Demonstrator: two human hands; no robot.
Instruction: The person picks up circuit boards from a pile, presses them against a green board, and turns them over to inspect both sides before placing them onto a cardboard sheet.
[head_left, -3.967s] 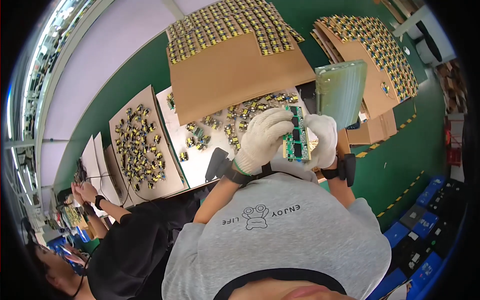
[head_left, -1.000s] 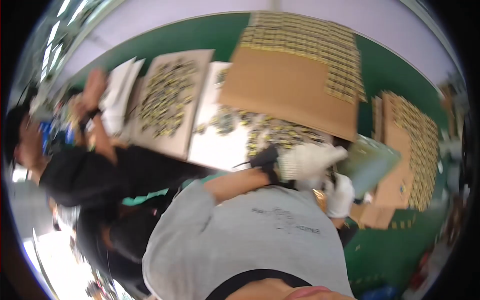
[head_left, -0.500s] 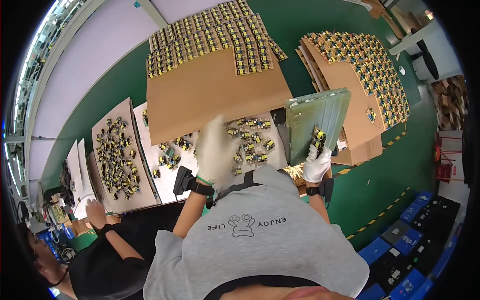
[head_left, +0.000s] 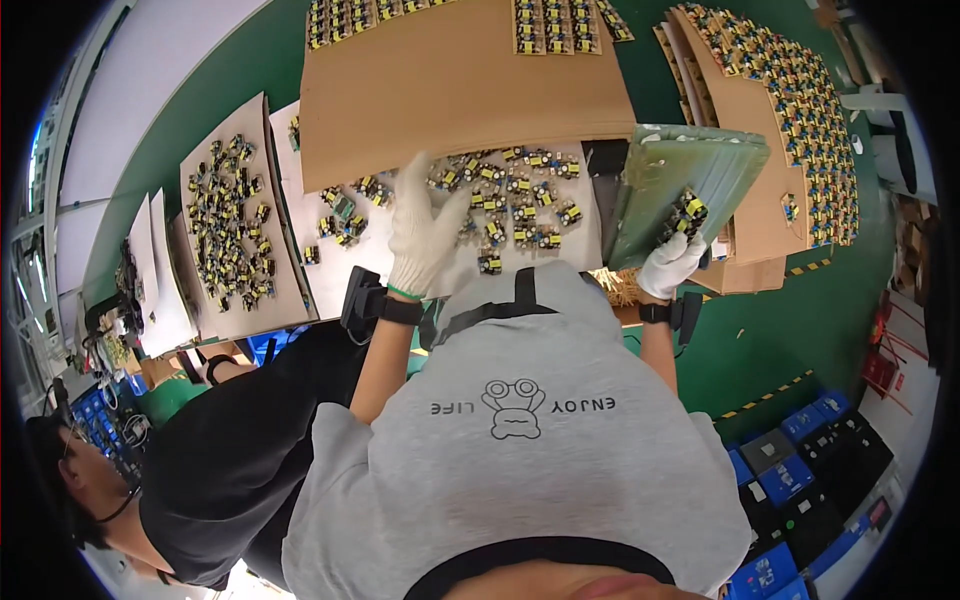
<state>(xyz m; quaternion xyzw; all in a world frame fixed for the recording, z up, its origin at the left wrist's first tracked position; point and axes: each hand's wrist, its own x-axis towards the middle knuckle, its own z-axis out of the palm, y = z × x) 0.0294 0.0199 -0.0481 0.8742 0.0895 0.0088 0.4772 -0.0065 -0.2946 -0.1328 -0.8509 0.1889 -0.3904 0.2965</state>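
My left hand [head_left: 422, 228], in a white knit glove with a green cuff, is raised over the white work surface [head_left: 372, 240]. Its fingers are stretched out, the thumb stands apart, and nothing shows in it. Just beside it lie several small circuit boards [head_left: 490, 203] with yellow and black parts, loosely scattered. In my white-gloved right hand [head_left: 670, 264] is one more circuit board [head_left: 687, 213], gripped at its lower end and tilted up. Behind that board stands a pale green translucent panel [head_left: 735, 165], slanting; whether they touch I cannot tell.
A brown cardboard sheet [head_left: 460, 90] spans the far side, boards in rows at its back. More boards [head_left: 230, 220] crowd a sheet on the left. A right-hand stack carries rows of boards [head_left: 815, 130]. A co-worker in black [head_left: 240, 440] leans in at left. Blue crates [head_left: 785, 480] stand lower right.
The view has shifted, so the tables sit higher in it. My left hand, blurred before, now shows spread fingers. My right hand keeps the circuit board. The co-worker's hand has left the white sheets.
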